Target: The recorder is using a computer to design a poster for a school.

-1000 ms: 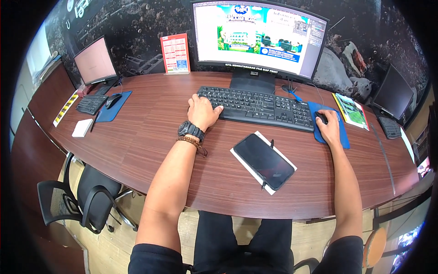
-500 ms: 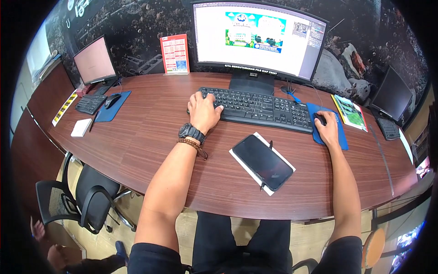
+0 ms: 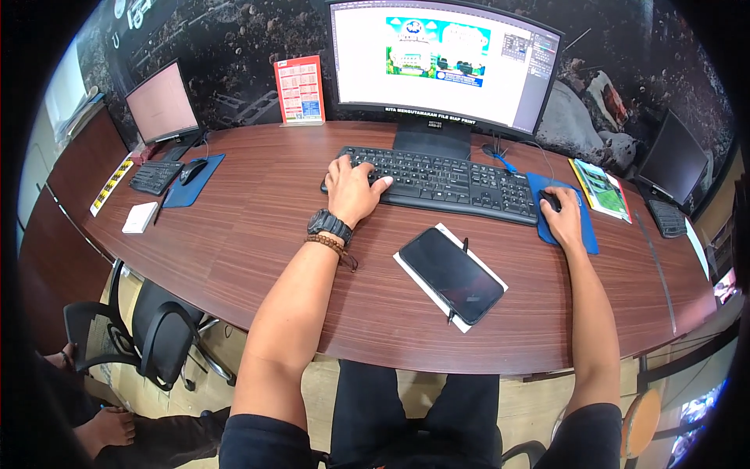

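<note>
My left hand (image 3: 353,190) rests over the left end of a long black keyboard (image 3: 445,181), fingers spread on the keys and thumb held out to the right. A dark watch (image 3: 330,226) and a beaded bracelet circle that wrist. At the keyboard's right, my right hand (image 3: 566,223) is curled over a black computer mouse (image 3: 551,200) on a blue mouse pad (image 3: 583,241). Behind the keyboard, a wide monitor (image 3: 367,70) displays a blue and green layout. Between my forearms a black smartphone (image 3: 453,275) lies on a white pad (image 3: 464,326), with a pen (image 3: 466,244) sticking out.
A red-and-white desk calendar (image 3: 300,94) stands left of the monitor. Green booklets (image 3: 603,190) lie right of the mouse pad. Farther left are a second monitor (image 3: 164,105) and a small white box (image 3: 140,218). Another person's hand (image 3: 115,426) shows near an office chair (image 3: 160,332).
My hands stay on the keyboard and mouse, with only a slight shift of the left fingers and thumb. At the lower left, the other person has come closer to the chair, which has moved slightly.
</note>
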Available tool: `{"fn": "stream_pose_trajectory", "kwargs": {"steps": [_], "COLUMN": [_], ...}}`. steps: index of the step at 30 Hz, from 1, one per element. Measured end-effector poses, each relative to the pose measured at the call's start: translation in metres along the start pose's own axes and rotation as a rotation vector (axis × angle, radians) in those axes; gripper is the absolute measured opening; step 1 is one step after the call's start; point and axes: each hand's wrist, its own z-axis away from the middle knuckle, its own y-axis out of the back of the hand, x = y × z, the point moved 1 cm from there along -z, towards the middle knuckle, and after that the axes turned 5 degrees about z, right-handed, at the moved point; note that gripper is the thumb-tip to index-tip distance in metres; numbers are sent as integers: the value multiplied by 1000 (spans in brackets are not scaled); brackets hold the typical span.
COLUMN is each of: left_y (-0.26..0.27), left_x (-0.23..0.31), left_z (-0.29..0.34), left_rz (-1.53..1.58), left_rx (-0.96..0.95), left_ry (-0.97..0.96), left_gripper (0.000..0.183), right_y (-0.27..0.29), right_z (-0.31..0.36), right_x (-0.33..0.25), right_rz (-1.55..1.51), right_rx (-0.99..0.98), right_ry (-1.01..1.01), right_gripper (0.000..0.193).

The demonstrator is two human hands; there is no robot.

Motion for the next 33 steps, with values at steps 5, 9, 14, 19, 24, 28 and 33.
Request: {"fn": "stream_pose_trajectory", "kwargs": {"steps": [5,9,14,19,24,28,33], "left_y": [0,-6,2,2,2,4,1], "left_x": [-3,-4,-2,3,3,3,4], "left_z": [-1,-3,-2,-3,-4,-4,-4], "left_rz": [-94,-149,-151,-149,-149,-148,-157], "left_rx": [-41,-14,-70,-116,-120,-136,-119], "left_ry": [142,98,119,132,135,145,131], "left_gripper": [69,72,68,68,69,70,70], "right_y": [1,1,-4,3,3,0,0], "right_z": [1,1,0,1,1,1,1], "right_x": [1,5,2,-3,-2,-4,6], "right_rz": [5,27,30,12,23,23,31], "right_rx": [0,16,19,-13,-16,-10,15], "right_ry": [-20,6,18,-45,-60,-51,-17], "right_gripper": [32,33,34,35,36,35,34]}}
